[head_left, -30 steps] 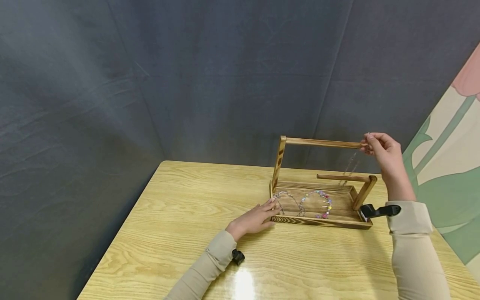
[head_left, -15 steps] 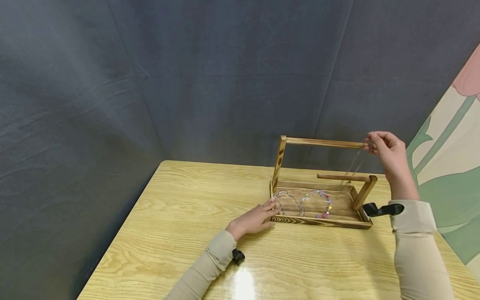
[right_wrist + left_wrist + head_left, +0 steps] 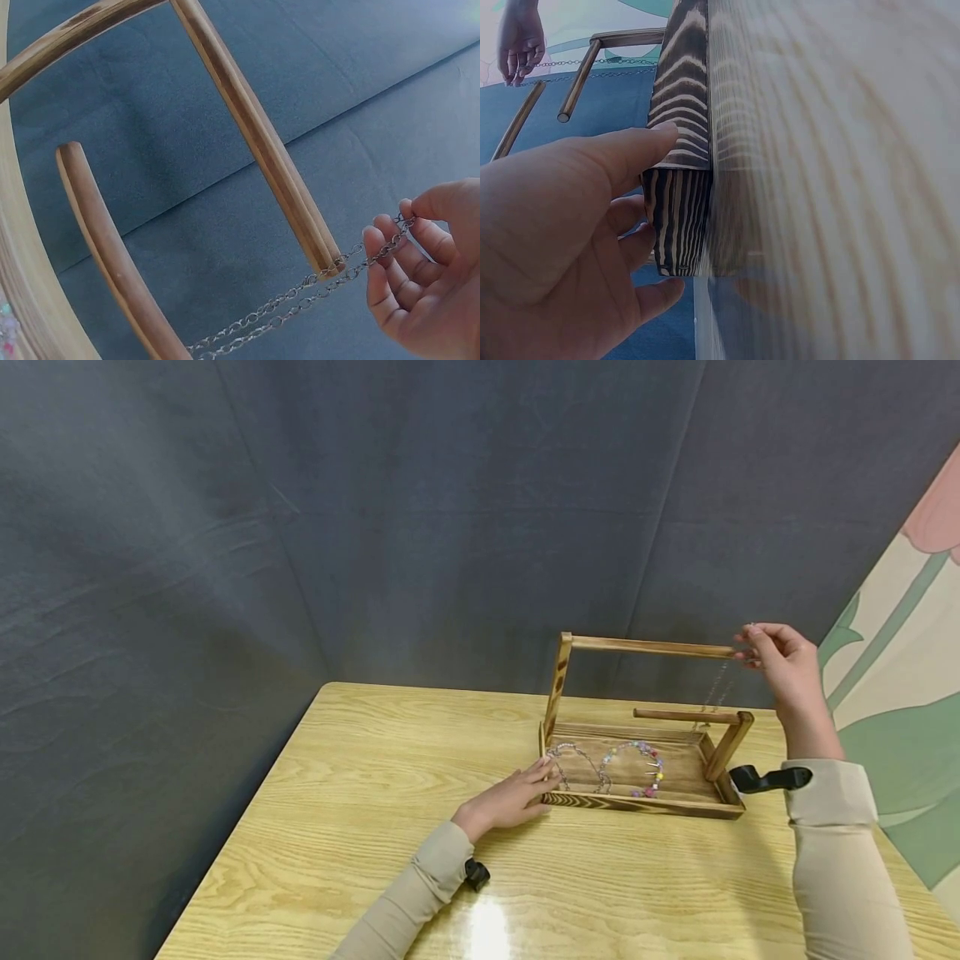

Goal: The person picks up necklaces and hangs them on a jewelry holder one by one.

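Note:
My right hand (image 3: pixel 793 675) pinches a silver chain necklace (image 3: pixel 251 320) between thumb and fingertips, just off the free right end of the upper bar (image 3: pixel 648 647). Its two strands run down from the fingers, overlapping that bar's tip in the right wrist view, toward the lower bar (image 3: pixel 675 715). Both bars belong to a wooden jewelry stand (image 3: pixel 645 804) with a tray base. At the tray's front left corner, my left hand (image 3: pixel 508 797) holds the wood, with the thumb on the front wall and fingers around the end wall (image 3: pixel 679 221).
Inside the tray lie a silver chain (image 3: pixel 592 760) and a colorful beaded bracelet (image 3: pixel 660 764). The stand sits on a light wooden table (image 3: pixel 375 752). Behind it hangs a dark cloth (image 3: pixel 450 527), with a painted flower panel (image 3: pixel 915 693) to the right.
My right hand has shifted slightly to the right, past the upper bar's free end, carrying the hanging chain necklace along. The left hand and the stand have stayed put.

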Demonstrator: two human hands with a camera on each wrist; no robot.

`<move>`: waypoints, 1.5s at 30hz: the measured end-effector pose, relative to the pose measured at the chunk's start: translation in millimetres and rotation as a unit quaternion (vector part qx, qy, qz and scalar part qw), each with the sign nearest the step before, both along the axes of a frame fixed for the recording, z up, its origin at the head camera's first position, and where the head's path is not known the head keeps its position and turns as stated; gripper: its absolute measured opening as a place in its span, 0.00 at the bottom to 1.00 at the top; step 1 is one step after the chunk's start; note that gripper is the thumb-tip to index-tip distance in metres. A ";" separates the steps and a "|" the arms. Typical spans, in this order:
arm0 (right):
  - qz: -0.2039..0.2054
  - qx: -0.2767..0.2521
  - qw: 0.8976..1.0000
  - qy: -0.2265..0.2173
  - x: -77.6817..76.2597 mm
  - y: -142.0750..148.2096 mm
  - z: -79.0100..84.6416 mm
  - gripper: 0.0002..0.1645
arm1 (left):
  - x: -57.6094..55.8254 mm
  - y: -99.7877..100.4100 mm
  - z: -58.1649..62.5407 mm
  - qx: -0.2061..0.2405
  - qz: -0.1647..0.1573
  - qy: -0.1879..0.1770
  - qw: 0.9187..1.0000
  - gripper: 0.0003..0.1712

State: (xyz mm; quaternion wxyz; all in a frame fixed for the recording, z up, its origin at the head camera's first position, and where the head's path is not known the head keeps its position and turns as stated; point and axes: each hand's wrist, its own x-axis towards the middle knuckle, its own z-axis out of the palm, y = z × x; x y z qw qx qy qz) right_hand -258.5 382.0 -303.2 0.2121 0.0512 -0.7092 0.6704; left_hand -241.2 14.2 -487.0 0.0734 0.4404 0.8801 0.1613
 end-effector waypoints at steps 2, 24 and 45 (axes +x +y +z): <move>-0.002 0.001 1.000 0.000 -0.1 0.3 0.8 0.13 | 0.0 0.0 0.2 0.000 0.000 0.001 1.000 0.33; -0.025 0.025 0.999 -0.011 -8.3 3.8 7.4 0.13 | -1.4 0.7 0.6 -0.004 0.011 -0.006 1.000 0.34; -0.049 0.131 0.990 -0.026 -14.6 -2.6 5.5 0.14 | -0.7 1.0 -1.1 -0.006 0.010 -0.005 1.000 0.34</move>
